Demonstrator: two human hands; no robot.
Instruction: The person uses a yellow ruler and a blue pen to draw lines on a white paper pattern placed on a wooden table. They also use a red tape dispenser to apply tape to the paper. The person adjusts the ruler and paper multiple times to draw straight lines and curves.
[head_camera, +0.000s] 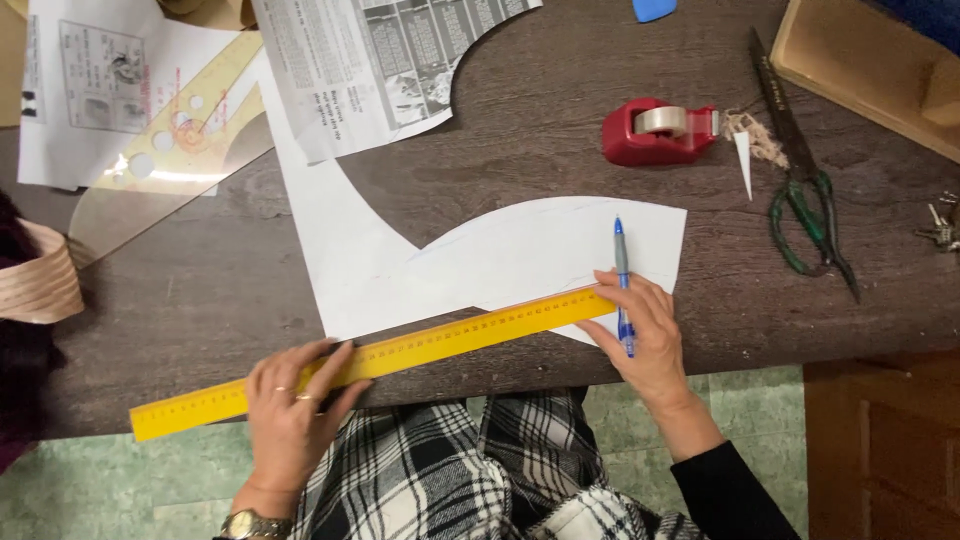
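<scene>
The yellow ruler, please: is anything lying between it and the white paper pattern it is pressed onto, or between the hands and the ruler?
Nothing visible. The yellow ruler lies straight on the white paper pattern; the left hand presses it directly, and the right hand, holding a blue pen, touches its far end.

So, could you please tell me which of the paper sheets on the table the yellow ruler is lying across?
The plain white curved sheet nearest the table edge; the yellow ruler crosses its lower edge. The printed sheets lie farther back.
</scene>
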